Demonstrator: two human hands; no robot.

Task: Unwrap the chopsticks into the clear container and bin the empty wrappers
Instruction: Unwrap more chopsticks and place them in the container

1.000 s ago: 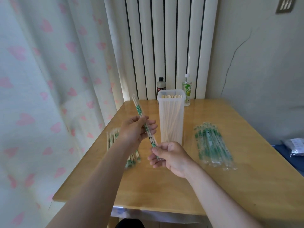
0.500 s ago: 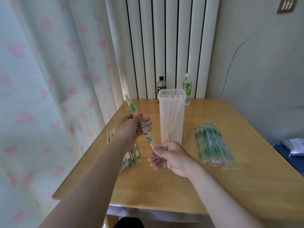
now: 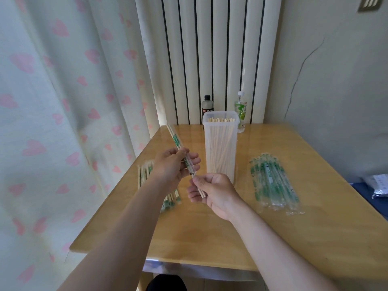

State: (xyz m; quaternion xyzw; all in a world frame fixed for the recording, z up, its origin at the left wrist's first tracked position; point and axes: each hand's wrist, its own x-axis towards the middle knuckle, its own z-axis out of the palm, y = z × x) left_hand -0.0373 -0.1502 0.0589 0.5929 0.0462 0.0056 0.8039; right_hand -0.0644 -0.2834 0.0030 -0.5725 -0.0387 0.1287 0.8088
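Observation:
My left hand (image 3: 175, 165) grips the clear, green-printed wrapper (image 3: 177, 143) of one chopstick pair, which slants up to the left over the table. My right hand (image 3: 213, 191) pinches the bare wooden chopstick tips (image 3: 199, 189) sticking out of the wrapper's lower end. Just behind my hands stands the tall clear container (image 3: 220, 148), holding several unwrapped chopsticks upright. A pile of wrapped chopsticks (image 3: 147, 177) lies at the table's left edge, partly hidden by my left arm. A heap of empty wrappers (image 3: 274, 184) lies right of the container.
The wooden table (image 3: 273, 234) stands in a corner by a white radiator (image 3: 210, 59). A dark bottle (image 3: 207, 105) and a green-labelled bottle (image 3: 241, 110) stand behind the container. A heart-print curtain (image 3: 52, 122) hangs at the left. Blue fabric with a bag (image 3: 375, 185) lies far right.
My left hand has drawn the wrapper up and to the left, and bare chopstick tips now show at my right hand. The view has shifted slightly.

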